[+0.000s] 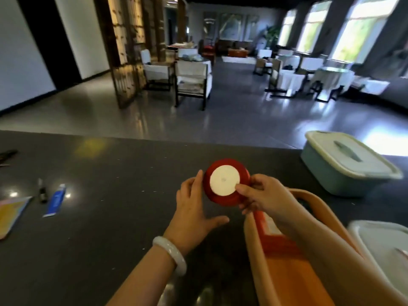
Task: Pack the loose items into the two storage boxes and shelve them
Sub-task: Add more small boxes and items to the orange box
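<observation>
A red ribbon spool (225,185) with a white round centre is held just above the dark table, over the far end of the open orange storage box (287,268). My right hand (259,196) pinches the spool's right edge, thumb on the white disc. My left hand (195,208) has straight fingers touching the spool's left rim. A red flat item (272,236) lies inside the orange box. The light-blue storage box (344,164) with its pale lid on stands at the far right.
On the left of the table lie a blue tube (55,200), a dark marker (42,191), a yellow-orange booklet (12,212) and dark tools (6,154). A white lid (384,248) rests at the right edge. Beyond the table's far edge is open floor with chairs.
</observation>
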A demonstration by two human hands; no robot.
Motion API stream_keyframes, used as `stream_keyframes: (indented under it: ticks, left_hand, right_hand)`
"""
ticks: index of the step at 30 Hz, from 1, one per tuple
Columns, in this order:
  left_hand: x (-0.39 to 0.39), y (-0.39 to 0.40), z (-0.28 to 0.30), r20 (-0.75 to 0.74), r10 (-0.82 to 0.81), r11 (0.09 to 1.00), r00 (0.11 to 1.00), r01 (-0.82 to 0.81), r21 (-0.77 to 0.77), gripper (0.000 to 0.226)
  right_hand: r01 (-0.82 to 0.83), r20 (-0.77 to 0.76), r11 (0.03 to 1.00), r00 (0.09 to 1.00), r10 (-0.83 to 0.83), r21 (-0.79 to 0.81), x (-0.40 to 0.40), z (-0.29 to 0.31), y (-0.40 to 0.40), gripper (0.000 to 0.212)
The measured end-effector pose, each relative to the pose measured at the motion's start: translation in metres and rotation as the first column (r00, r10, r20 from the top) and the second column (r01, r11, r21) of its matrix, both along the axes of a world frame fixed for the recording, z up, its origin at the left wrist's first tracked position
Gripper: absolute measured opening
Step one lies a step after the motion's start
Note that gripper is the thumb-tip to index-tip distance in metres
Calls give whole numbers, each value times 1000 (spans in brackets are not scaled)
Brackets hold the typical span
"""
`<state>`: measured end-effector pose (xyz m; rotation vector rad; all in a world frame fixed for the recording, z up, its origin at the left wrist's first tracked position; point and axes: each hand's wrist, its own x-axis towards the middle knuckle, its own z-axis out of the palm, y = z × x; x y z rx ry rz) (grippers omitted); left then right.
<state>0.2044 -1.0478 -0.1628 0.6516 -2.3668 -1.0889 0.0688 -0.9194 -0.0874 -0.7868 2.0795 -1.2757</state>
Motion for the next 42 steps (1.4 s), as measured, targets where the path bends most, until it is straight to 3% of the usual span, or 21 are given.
stream_keyframes:
  ticks: [3,6,9,13,16,19,27,33,42]
  left_hand:
    - [-28,30,-9,65,-79,992,995,73,99,105]
    - [-52,55,-18,103,-109,983,989,92,161,72]
    - [-65,75,-23,40,-139,945,989,121,302,39]
    - [-71,90,-35,-84,-58,896,995,89,435,56]
    - [-71,93,-41,-45,-16,907,999,34,420,57]
    - [-72,92,-45,-17,17,887,1000,-7,462,54]
    - [-72,92,-47,-4,15,890,1000,-11,456,54]
    - [-71,92,-43,7,5,907,1000,-7,422,56]
    - [-69,93,-39,24,-5,902,1000,-6,432,56]
  right_hand:
    - [151,-34,988,988,-151,5,-24,-3,53,22]
    - [254,-62,967,965,-253,0,-34,-10,97,26]
    - [286,-156,958,948,-277,38,-31,-18,129,36]
    - [203,-212,949,965,-152,241,-23,-33,149,33]
    - [110,-191,910,981,-35,399,-16,-49,146,27]
    - [23,-159,888,986,57,460,-11,-68,135,26]
    - [-52,-78,914,993,91,403,-4,-99,126,30]
    - [-97,-22,899,993,118,428,-6,-105,124,52]
    - [-159,-4,897,984,176,412,-5,-104,120,48]
